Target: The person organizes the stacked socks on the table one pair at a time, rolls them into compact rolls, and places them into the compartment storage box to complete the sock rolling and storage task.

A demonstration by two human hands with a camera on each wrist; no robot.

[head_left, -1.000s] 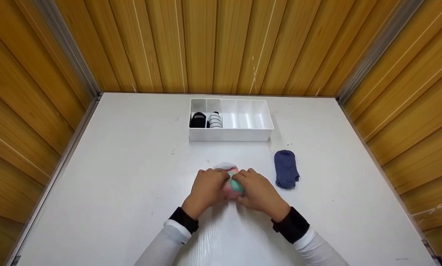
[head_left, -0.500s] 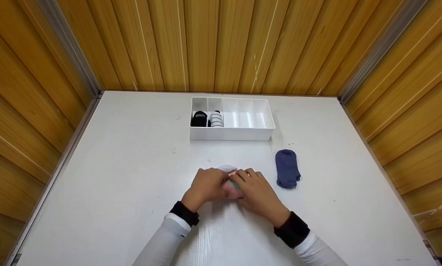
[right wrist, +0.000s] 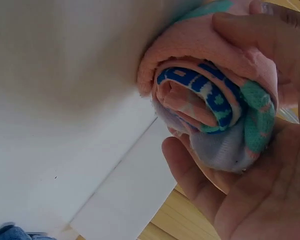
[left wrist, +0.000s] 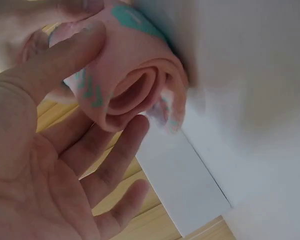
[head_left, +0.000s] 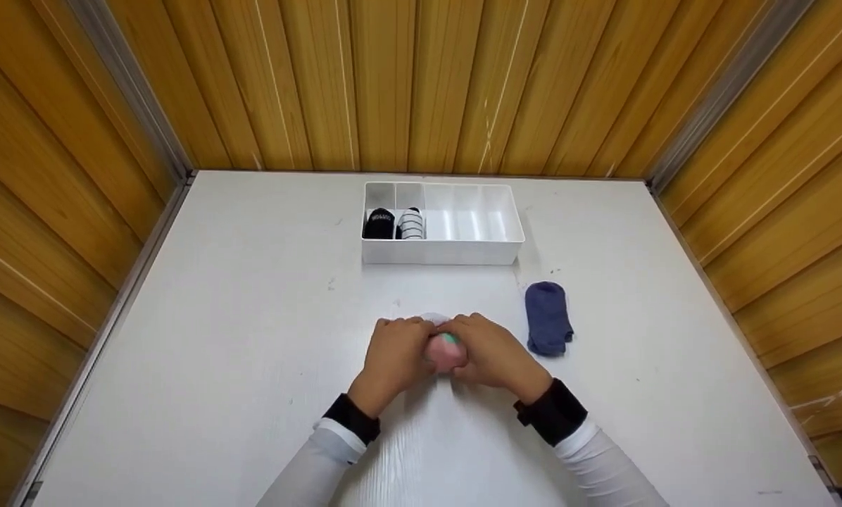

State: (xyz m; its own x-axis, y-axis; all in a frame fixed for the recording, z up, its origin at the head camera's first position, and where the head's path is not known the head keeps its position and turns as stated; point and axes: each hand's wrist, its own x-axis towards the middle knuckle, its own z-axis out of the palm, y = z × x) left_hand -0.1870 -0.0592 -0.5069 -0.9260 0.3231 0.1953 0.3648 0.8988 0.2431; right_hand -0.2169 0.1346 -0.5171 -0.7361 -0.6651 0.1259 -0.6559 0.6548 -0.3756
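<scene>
At 6 o'clock of tray point(head_left: 442, 253), rolled pink sock point(head_left: 445, 355) is gripped by left hand point(head_left: 396, 353) and right hand point(head_left: 495, 354), both half-curled.

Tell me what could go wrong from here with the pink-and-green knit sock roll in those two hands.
The pink-and-green knit sock roll might spring open if the left hand or right hand slips, as only fingers appear to hold it. Its pale grey fabric section lies outside the inner coil in the right wrist view, so the bundle may end up uneven. The flat navy-blue fabric sock beside the right hand could get nudged.
</scene>
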